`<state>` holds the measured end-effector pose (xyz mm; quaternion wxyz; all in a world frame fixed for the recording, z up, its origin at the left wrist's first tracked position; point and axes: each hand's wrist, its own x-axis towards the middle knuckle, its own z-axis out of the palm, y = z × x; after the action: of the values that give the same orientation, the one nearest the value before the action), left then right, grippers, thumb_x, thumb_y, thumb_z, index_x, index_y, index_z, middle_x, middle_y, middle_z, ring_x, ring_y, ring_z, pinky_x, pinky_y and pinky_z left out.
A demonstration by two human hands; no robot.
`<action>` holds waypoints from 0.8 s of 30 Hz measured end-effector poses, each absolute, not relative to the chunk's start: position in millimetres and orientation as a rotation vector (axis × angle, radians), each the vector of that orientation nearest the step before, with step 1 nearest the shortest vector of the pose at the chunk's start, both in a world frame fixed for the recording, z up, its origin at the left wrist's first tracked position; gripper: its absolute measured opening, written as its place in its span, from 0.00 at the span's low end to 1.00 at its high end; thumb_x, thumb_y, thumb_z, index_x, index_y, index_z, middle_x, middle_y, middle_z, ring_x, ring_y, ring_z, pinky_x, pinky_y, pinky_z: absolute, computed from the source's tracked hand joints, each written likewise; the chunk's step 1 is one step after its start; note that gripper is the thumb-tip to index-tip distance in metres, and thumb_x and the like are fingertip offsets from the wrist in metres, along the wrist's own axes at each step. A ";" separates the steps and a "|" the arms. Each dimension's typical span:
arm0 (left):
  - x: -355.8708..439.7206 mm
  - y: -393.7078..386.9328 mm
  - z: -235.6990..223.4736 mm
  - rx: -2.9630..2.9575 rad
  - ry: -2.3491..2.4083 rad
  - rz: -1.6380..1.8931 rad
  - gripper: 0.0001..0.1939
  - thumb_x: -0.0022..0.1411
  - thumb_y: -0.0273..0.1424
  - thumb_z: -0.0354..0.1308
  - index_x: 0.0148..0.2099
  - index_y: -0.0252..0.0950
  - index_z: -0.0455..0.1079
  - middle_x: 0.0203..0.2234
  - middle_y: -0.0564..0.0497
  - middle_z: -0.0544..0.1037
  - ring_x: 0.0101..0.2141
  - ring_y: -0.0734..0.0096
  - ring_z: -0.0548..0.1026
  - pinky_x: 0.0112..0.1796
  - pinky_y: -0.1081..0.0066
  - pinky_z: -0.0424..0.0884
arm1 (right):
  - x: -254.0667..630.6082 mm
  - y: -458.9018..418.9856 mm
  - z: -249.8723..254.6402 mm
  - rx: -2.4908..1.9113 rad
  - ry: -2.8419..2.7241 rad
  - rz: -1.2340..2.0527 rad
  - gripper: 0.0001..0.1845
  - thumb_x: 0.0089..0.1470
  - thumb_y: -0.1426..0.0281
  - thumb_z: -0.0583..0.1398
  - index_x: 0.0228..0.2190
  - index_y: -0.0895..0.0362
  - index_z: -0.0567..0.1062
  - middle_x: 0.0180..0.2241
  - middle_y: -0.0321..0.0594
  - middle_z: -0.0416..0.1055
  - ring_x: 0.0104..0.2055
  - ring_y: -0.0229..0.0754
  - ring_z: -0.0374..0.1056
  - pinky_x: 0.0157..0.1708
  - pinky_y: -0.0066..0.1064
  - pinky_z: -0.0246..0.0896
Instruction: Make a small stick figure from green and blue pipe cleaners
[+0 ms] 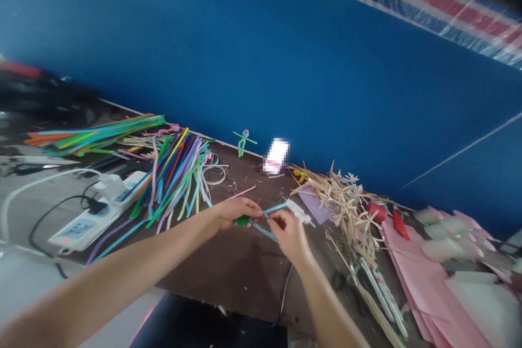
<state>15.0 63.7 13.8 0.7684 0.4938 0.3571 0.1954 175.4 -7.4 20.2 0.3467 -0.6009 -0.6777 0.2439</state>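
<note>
Both my hands meet over the middle of the dark table. My left hand (235, 212) is closed, its fingertips pinching a light-blue pipe cleaner (265, 231) and a small green piece (242, 221). The fingers of my right hand (289, 232) are closed on the same blue strand, close to my left fingertips. Blue lengths show above and below the right fingers; the exact join is too small to make out. Just beyond the right hand lies a white tool (299, 211), which looks like a glue gun. A little pipe-cleaner figure (242, 143) stands upright near the wall.
Left lie bundles of coloured pipe cleaners (179, 174) and a white power strip (77, 234) with plugs and cables. A pixelated bright phone-like rectangle (276, 156) leans near the blue wall (261, 65). Right are dried straw pieces (346, 201), scissors (379, 288) and pink sheets (420, 277).
</note>
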 end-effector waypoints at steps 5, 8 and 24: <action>7.4 74.0 23.5 1.304 0.647 0.277 0.09 0.39 0.34 0.63 0.21 0.31 0.71 0.15 0.55 0.69 0.19 0.81 0.63 0.22 0.78 0.55 | 188.3 5.8 29.5 -1.396 -2.008 1.036 0.10 0.48 0.70 0.53 0.27 0.59 0.74 0.20 0.34 0.69 0.23 0.34 0.62 0.25 0.24 0.56; 7.9 76.9 29.1 1.496 0.576 0.132 0.07 0.40 0.33 0.62 0.21 0.33 0.72 0.14 0.55 0.70 0.20 0.79 0.63 0.23 0.77 0.56 | 194.4 11.6 38.9 -1.294 -2.200 1.311 0.08 0.47 0.71 0.54 0.24 0.60 0.73 0.18 0.32 0.67 0.21 0.33 0.61 0.23 0.23 0.55; 23.0 70.8 28.7 2.057 0.735 0.021 0.03 0.38 0.27 0.58 0.20 0.38 0.73 0.14 0.54 0.72 0.19 0.74 0.65 0.22 0.75 0.56 | 179.8 16.9 62.6 -1.753 -2.692 0.231 0.07 0.46 0.73 0.55 0.26 0.56 0.73 0.27 0.40 0.73 0.31 0.41 0.68 0.27 0.26 0.52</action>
<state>23.0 70.8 28.7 0.4604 0.8359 0.2987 0.0086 179.8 16.9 62.6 -0.0394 -0.5438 -0.8352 0.0718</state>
